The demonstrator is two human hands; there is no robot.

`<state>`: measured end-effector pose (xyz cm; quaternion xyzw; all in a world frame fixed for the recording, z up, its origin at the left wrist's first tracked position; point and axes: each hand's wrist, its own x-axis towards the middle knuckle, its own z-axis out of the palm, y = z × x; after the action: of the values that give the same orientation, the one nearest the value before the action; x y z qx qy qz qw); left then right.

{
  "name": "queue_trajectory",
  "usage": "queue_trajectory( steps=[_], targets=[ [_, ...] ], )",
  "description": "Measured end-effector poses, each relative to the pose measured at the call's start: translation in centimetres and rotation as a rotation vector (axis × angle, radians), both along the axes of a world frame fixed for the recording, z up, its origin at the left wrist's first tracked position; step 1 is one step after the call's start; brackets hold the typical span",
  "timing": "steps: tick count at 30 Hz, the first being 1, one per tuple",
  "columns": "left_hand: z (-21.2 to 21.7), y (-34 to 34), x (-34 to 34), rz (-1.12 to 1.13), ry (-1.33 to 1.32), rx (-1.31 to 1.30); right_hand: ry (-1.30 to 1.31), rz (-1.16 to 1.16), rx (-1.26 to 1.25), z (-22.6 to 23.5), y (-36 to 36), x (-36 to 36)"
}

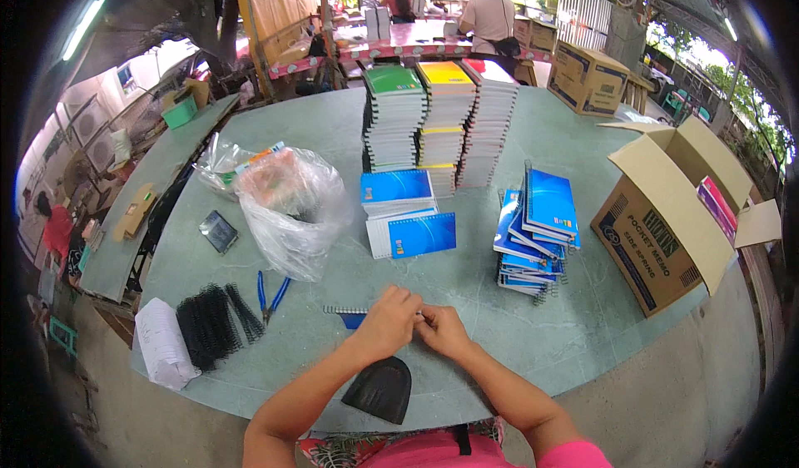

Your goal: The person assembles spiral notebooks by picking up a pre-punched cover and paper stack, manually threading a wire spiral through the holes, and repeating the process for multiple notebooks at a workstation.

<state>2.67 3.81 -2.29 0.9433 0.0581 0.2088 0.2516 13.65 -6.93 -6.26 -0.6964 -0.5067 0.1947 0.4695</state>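
My left hand (386,321) is closed over a small blue notebook (352,321), hiding most of it. Along the notebook's far edge runs a dark spiral binding, sticking out to the left of my hand. My right hand (444,331) has its fingers pinched at the right end of that binding, touching the left fingers; the exact spot is too small to make out. Just below my hands lies a black rounded flat piece (381,390). To the left are blue-handled pliers (272,295) with their handles spread, beside a bunch of black spiral coils (208,326).
Ahead stand blue notebooks (423,235) and tall notebook stacks (398,127). Another blue pile (533,239) is right of them, near an open carton (649,227). A plastic bag (291,210), a small dark packet (218,232) and a white roll (163,343) lie left. Two people are beyond.
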Motion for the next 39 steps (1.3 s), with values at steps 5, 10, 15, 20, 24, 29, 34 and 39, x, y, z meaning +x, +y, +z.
queue_trajectory(
  steps=[5,10,15,20,24,29,34,39],
  targets=[
    [2.2,-0.4,-0.5,0.105,-0.001,0.084,0.175,0.011,0.129,0.4,-0.2,-0.2],
    [6.2,2.5,-2.3,0.462,-0.363,-0.064,0.534,-0.031,0.310,3.3,-1.5,1.7],
    [4.3,3.8,-1.8,0.131,-0.125,-1.102,-0.344,-0.216,0.437,9.0,-2.8,4.0],
    [9.4,3.9,4.4,0.152,-0.375,-0.672,-0.816,-0.728,-0.061,10.9,-7.6,12.8],
    [15.1,0.0,13.2,0.002,-0.676,-0.108,-0.782,-0.603,-0.001,11.3,-7.8,10.9],
    [7.1,-4.9,18.5,-0.110,-0.179,0.294,-0.808,-0.813,0.323,11.6,-9.1,9.4],
    [9.2,-2.2,15.9,-0.031,-0.421,0.206,-0.845,-0.727,0.557,9.8,-10.1,7.2],
    [5.7,12.7,4.9,0.522,-0.734,-0.133,-0.680,-0.231,0.453,4.5,-6.7,3.3]
  ],
)
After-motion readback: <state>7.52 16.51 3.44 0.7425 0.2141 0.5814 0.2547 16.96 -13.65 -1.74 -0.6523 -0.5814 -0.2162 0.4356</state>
